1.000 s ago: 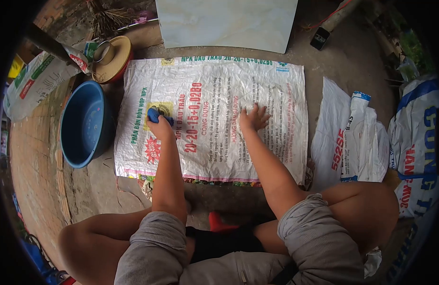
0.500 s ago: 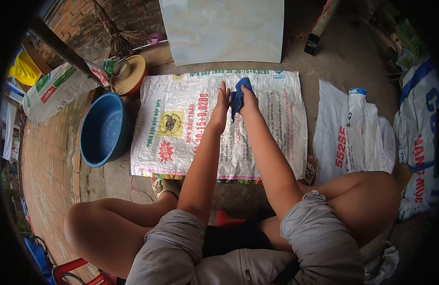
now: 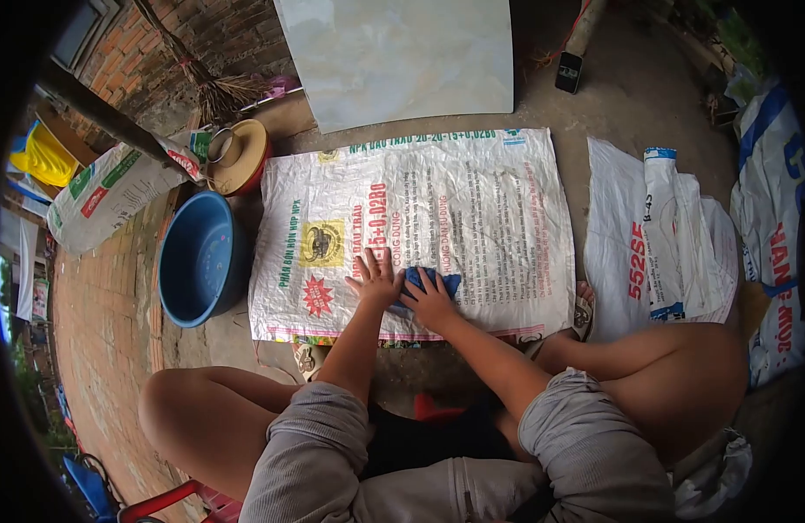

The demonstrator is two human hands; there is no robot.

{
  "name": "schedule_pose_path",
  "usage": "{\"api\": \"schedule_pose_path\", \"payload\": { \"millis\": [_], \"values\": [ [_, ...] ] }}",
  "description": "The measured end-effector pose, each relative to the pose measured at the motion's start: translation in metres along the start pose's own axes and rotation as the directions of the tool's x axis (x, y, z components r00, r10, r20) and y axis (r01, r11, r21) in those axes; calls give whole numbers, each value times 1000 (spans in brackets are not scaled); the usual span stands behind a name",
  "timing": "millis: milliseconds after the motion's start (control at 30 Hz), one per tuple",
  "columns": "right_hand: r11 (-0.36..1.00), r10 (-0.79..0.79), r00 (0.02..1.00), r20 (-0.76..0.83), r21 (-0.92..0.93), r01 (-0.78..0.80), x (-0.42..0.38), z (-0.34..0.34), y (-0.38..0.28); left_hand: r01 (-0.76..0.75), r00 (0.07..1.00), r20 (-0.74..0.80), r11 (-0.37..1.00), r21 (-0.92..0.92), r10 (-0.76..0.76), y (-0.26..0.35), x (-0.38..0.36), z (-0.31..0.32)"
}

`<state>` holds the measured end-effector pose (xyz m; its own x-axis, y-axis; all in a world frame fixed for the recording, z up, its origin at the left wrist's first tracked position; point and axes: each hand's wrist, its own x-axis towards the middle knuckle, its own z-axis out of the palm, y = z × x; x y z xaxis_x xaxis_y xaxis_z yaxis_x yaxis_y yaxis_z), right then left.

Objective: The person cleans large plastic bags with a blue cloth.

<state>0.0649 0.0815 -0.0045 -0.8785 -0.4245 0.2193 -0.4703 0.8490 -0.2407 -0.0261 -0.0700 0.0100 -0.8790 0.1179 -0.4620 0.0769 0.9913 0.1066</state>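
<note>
A white printed fertilizer sack [image 3: 285, 261] lies spread flat on the ground in front of my crossed legs. Low on its middle, my left hand [image 3: 376, 286] rests palm down with the fingers spread, holding nothing. Just to its right, my right hand [image 3: 429, 305] presses a crumpled blue cloth [image 3: 449, 283] against the sack. The fingers of that hand reach over the cloth, and part of it is hidden beneath them.
Left of the sack stands a blue basin [image 3: 193, 261], with a red-rimmed container [image 3: 250, 157] behind it. A pale marbled panel [image 3: 402, 61] is beyond the sack. More white sacks [image 3: 612, 244] lie to the right. A broom [image 3: 215, 91] leans by the brick wall.
Both hands have come down and nearer to me, from above the sack onto its lower middle. The blue cloth has moved down with my right hand and is now pressed on the sack.
</note>
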Motion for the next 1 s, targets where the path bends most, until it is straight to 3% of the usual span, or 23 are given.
{"api": "schedule_pose_path", "payload": {
  "millis": [67,133,200,233,267,367,467,533,600,633,667,733,767,833,933,1000],
  "values": [
    [994,-96,989,109,-46,102,11,-12,23,12,999,39,1000,-19,-11,3,9,-2],
    [986,-129,991,35,-107,132,14,-33,62,50,986,161,998,-25,-46,10,8,-19],
    [980,167,986,28,-112,-163,8,-51,109,42,975,220,999,-20,-37,15,4,-32],
    [926,372,928,-14,-64,-372,3,-61,132,36,970,241,999,36,-43,18,1,-35],
    [855,489,868,-87,-151,-497,-3,-62,158,26,964,261,995,93,-50,21,0,-37],
    [487,859,501,-105,-136,-863,5,-94,201,41,969,236,992,118,-68,26,-4,-39],
    [321,900,235,-368,193,-927,25,-65,227,46,976,207,990,135,-74,31,-6,-37],
    [632,696,494,-521,118,-766,48,-69,186,48,975,208,988,146,-78,31,-5,-36],
    [873,471,811,-347,54,-484,71,-67,127,39,982,176,986,160,-67,29,-5,-32],
    [947,319,929,-184,92,-307,79,-56,103,45,978,194,988,150,-74,30,-5,-35],
    [968,196,980,10,156,-196,84,-36,81,49,977,198,988,149,-78,28,0,-25],
    [973,175,980,98,134,-187,81,-5,23,40,970,210,930,366,-125,20,17,1],
    [973,171,981,96,141,-184,75,1,16,-4,955,277,929,369,-106,17,15,-5],
    [928,290,957,-2,245,-280,73,1,5,19,967,235,944,330,-101,19,12,-8],
    [981,-8,993,120,195,-16,68,-24,55,27,972,223,980,198,-72,27,-5,-35],
    [998,-62,988,142,0,63,64,-37,96,37,983,174,992,122,-58,28,-6,-33]
  ]
}}
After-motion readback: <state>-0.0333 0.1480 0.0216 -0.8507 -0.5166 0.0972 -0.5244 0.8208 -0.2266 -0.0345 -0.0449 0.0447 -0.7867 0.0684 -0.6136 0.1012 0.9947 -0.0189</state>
